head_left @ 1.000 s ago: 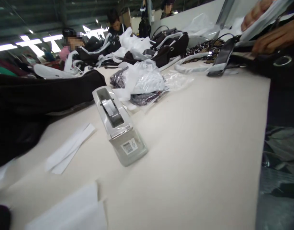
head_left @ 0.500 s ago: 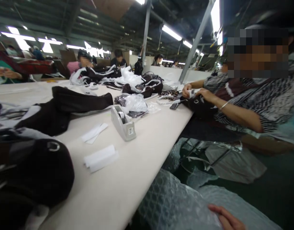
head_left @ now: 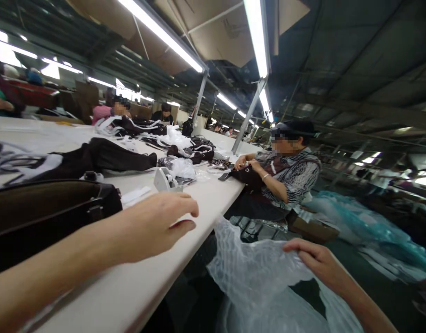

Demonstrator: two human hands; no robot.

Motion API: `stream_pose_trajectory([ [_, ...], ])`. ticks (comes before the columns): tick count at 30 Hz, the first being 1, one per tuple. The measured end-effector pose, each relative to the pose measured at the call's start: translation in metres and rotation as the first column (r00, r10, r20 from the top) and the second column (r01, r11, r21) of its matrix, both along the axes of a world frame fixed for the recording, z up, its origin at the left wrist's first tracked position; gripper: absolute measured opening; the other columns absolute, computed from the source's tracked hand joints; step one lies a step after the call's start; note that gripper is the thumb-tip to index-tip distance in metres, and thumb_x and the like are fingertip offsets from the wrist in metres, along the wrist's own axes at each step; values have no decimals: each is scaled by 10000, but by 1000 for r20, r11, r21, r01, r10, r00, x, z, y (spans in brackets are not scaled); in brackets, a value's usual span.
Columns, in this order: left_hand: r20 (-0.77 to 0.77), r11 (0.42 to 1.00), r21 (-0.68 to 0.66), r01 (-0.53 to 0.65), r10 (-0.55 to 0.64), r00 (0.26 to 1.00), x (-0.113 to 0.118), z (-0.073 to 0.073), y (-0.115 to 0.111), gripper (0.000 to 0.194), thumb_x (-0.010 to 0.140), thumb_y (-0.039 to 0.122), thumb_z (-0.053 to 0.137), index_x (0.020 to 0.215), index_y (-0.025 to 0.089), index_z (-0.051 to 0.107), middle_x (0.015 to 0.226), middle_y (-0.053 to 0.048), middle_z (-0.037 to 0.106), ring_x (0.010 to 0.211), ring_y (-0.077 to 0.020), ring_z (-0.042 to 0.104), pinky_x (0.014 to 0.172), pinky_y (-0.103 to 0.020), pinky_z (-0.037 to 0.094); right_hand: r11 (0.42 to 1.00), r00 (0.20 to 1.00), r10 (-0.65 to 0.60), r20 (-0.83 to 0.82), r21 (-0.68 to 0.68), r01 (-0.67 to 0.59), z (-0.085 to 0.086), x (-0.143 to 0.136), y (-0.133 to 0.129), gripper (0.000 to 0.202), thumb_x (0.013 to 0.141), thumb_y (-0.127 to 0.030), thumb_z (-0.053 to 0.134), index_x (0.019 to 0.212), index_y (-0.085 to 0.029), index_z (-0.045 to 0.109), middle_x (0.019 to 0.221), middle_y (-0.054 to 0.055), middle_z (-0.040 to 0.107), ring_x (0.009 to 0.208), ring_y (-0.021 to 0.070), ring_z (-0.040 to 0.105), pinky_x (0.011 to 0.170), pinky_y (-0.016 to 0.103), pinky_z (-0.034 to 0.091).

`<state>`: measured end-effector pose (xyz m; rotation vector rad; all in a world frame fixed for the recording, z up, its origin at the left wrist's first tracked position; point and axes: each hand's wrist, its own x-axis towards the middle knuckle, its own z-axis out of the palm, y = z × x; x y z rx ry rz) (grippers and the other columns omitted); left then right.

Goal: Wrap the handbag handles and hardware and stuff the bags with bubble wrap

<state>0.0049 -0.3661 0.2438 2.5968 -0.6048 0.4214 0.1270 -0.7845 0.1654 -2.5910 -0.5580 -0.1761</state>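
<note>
My right hand [head_left: 312,259] pinches the upper edge of a sheet of clear bubble wrap [head_left: 254,263], which hangs beside the table at the lower right. My left hand [head_left: 160,222] is held over the table edge, thumb and fingers apart, with nothing in it. To its left stands a dark bag [head_left: 53,222] with black straps, partly hidden by my forearm. Just beyond my left hand are a grey tape dispenser [head_left: 166,180] and white paper strips [head_left: 134,195].
The white table [head_left: 185,236] runs away from me, with dark bags [head_left: 119,155] and clear plastic [head_left: 183,169] on it. A co-worker [head_left: 289,171] sits at its right side, handling a dark bag. Behind that person lies a heap of teal plastic [head_left: 366,222].
My left hand has come into view over the table. My right hand has lifted the bubble wrap higher. The view has tilted up and turned right.
</note>
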Motion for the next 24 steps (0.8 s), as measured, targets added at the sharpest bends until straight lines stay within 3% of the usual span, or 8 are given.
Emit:
stream_pose_trajectory([
  [3,-152,991,-20,130,-131,980,29,-16,-51,486,775,304,707,1230,176,590,1255,-119,640,1156,-287,588,992,-382,445,984,981,180,-78,0,-181,17,-9,45,345,731,-295,422,807,-186,740,867,60,750,847,250,682,808,341,508],
  [5,-261,981,-51,189,-196,945,43,-39,-76,602,624,324,815,1168,168,610,1225,-143,650,1146,-342,583,978,-419,451,965,955,262,-139,15,-263,22,-13,70,352,753,-258,406,834,-172,738,873,65,740,852,240,669,818,336,493],
  [8,-454,975,-160,155,-212,866,56,-73,-87,87,661,194,683,721,190,621,769,-40,706,827,-270,670,777,-336,502,941,917,339,-210,84,-329,22,-15,88,336,816,-283,474,1019,-168,717,969,64,727,904,233,651,830,313,475],
  [11,-501,955,-273,118,-246,830,65,-89,-66,136,731,177,524,598,196,511,538,36,557,571,-146,590,569,-217,441,932,888,362,-284,127,-339,10,-6,85,621,712,-283,705,1309,-199,555,1012,27,696,820,199,624,739,266,465],
  [12,-497,946,-311,91,-244,833,68,-90,-56,138,744,206,510,607,198,496,525,48,515,534,-129,552,529,-204,415,933,879,360,-313,124,-338,3,-2,81,610,673,-249,731,1262,-194,584,948,9,688,772,186,606,705,254,451],
  [15,-477,919,-394,-25,-181,860,79,-87,-24,160,746,314,511,635,204,477,512,67,413,469,-113,452,454,-207,349,928,843,372,-387,132,-349,-19,13,72,130,734,-262,642,803,-158,677,715,-11,625,707,178,567,679,256,422],
  [17,-477,902,-421,-91,-135,868,87,-86,-8,204,730,376,534,638,205,472,503,75,374,440,-108,398,423,-214,296,917,819,398,-413,182,-354,-27,21,68,230,809,-359,567,714,-159,628,691,-1,611,720,185,572,692,265,430],
  [24,-527,856,-503,-120,-194,827,92,-89,24,431,648,569,633,596,191,431,546,70,345,515,-86,292,483,-223,204,943,861,323,-393,204,-262,1,42,43,446,826,-614,555,706,-185,526,570,-48,488,526,117,455,523,217,354],
])
